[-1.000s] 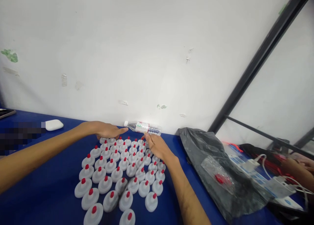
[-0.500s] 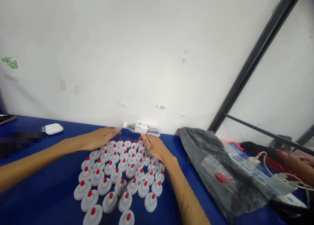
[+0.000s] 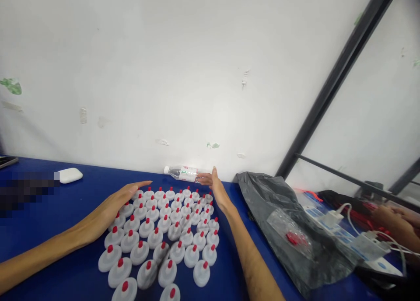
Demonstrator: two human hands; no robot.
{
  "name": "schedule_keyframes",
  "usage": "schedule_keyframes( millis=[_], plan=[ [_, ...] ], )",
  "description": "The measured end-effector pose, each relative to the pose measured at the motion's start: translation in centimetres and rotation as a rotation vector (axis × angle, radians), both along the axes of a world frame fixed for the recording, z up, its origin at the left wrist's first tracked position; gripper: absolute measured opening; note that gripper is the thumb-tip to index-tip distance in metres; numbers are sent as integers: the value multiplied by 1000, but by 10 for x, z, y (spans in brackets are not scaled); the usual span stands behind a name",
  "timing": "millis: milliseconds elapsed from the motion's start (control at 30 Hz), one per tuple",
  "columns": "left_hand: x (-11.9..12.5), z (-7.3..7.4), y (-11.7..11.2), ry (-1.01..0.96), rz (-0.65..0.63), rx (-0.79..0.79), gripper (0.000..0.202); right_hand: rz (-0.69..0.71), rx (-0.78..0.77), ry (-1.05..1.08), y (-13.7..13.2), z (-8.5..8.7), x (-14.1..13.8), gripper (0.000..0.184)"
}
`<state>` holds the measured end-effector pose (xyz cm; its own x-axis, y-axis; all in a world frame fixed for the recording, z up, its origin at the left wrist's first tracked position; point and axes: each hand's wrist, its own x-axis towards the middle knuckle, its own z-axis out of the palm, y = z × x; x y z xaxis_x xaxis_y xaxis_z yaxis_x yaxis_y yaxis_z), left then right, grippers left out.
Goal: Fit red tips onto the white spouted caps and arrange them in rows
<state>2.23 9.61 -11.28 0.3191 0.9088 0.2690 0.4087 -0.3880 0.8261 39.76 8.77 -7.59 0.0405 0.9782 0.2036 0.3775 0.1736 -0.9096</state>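
Note:
Several white round caps with red tips (image 3: 166,231) stand packed in rows on the blue table (image 3: 65,204). My left hand (image 3: 113,204) lies flat and open along the left edge of the group, touching the outer caps. My right hand (image 3: 218,189) is open, fingers straight, set on edge against the group's far right corner. Its fingertips reach a clear plastic water bottle (image 3: 182,173) that lies on its side against the white wall.
A white earbud case (image 3: 68,175) lies at the far left. A grey plastic bag (image 3: 288,231) with a small clear packet of red parts (image 3: 292,237) lies at the right. Beyond it are white power strips with cables (image 3: 357,239) and another person's hand (image 3: 398,224).
My left hand slid back from the far edge of the caps to their left side. My right hand turned on edge and moved to the right side. The caps sit closer together.

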Motion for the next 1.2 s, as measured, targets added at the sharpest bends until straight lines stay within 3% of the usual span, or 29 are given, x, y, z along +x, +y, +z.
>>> schedule_keyframes(
  millis=[133, 400, 633, 800, 1200],
  plan=[
    [5, 2, -10, 13, 0, -9, 75, 51, -46, 109, 6, -11, 8, 92],
    [14, 1, -19, 34, 8, 3, 79, 175, -7, 128, -3, -18, -22, 99],
    [15, 0, -19, 50, 0, 11, 78, 207, 20, 32, -9, -18, -26, 54],
    [16, 1, -18, 73, -11, 27, 80, 223, 33, -12, -6, -22, -27, 45],
    [16, 0, -17, 124, 20, 55, 83, 190, 51, -36, -13, -15, -34, 59]
  ],
)
